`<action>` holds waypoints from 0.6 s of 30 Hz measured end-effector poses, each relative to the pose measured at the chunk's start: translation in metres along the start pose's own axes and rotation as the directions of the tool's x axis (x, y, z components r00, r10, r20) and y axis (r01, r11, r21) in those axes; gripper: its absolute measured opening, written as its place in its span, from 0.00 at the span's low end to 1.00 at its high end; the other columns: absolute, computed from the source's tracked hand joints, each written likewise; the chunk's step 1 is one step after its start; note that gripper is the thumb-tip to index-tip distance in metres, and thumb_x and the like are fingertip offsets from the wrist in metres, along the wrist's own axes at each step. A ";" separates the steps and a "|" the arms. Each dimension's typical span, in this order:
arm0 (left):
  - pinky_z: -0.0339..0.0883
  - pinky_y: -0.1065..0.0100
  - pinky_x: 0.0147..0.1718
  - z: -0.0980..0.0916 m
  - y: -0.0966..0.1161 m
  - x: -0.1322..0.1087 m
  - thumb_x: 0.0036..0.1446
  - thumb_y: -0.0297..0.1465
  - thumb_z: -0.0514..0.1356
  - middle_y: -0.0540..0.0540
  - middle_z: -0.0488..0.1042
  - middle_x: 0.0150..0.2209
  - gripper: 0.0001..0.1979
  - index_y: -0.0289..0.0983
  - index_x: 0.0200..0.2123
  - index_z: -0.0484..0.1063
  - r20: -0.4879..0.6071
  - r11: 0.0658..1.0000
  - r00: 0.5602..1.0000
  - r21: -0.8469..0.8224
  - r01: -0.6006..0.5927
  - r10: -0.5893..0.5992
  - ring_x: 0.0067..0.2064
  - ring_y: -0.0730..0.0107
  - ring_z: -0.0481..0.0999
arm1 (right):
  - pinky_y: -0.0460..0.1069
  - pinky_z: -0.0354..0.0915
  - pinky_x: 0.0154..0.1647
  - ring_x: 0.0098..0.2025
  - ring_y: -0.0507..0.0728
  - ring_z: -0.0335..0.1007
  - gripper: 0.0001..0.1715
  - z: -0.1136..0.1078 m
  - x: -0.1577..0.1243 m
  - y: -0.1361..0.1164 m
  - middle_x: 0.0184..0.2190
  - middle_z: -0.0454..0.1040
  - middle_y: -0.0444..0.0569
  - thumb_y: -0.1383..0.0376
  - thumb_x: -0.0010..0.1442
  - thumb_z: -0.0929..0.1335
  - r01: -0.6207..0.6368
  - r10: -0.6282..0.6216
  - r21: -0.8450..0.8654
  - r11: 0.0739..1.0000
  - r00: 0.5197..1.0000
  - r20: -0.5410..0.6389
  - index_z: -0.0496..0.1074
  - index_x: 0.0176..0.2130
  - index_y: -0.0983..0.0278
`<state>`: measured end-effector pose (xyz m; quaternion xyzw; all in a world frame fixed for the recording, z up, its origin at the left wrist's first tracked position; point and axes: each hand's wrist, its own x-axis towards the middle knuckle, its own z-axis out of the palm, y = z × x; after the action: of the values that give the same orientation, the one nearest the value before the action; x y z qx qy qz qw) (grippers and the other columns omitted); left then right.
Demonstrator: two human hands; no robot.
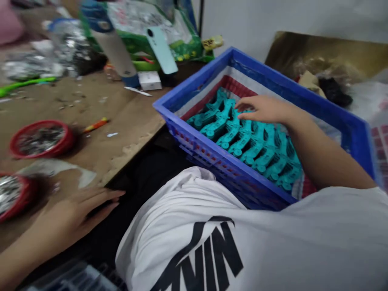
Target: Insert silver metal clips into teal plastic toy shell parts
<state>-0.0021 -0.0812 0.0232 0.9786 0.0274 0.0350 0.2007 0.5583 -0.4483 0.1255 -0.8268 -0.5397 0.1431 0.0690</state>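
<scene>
Inside a blue plastic crate [200, 149] lie several teal plastic parts [239, 135], lined up side by side in a row. My right hand [262, 108] reaches over the crate's side, with its fingertips at the upper ends of these parts. A gap shows between its thumb and fingers, and nothing is gripped in it; whether the tips touch a part I cannot tell. My left hand [81, 208] is at the table's front edge, fingers stretched out and apart, holding nothing. Near it are two red bowls [68, 139] of small metal pieces.
On the brown tabletop [121, 109] stand a bottle [113, 48], a leaning light-blue phone [162, 50] and a small white box [150, 81]. An orange-yellow tool [95, 125] lies near the bowls. Striped fabric [209, 99] lines the crate.
</scene>
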 end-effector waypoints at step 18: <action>0.74 0.52 0.43 0.001 -0.030 -0.004 0.78 0.37 0.82 0.50 0.95 0.47 0.05 0.47 0.47 0.92 -0.012 0.968 0.996 0.238 0.083 -0.083 0.48 0.58 0.91 | 0.64 0.79 0.67 0.64 0.74 0.92 0.16 0.142 0.255 -0.403 0.60 0.94 0.63 0.60 0.79 0.83 0.926 -0.735 0.283 0.251 -0.008 0.678 0.93 0.62 0.64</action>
<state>-0.0074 -0.0547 0.0103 0.9936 0.0726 0.0241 0.0829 0.2582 -0.0569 0.0572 -0.2040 -0.9135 0.3053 -0.1754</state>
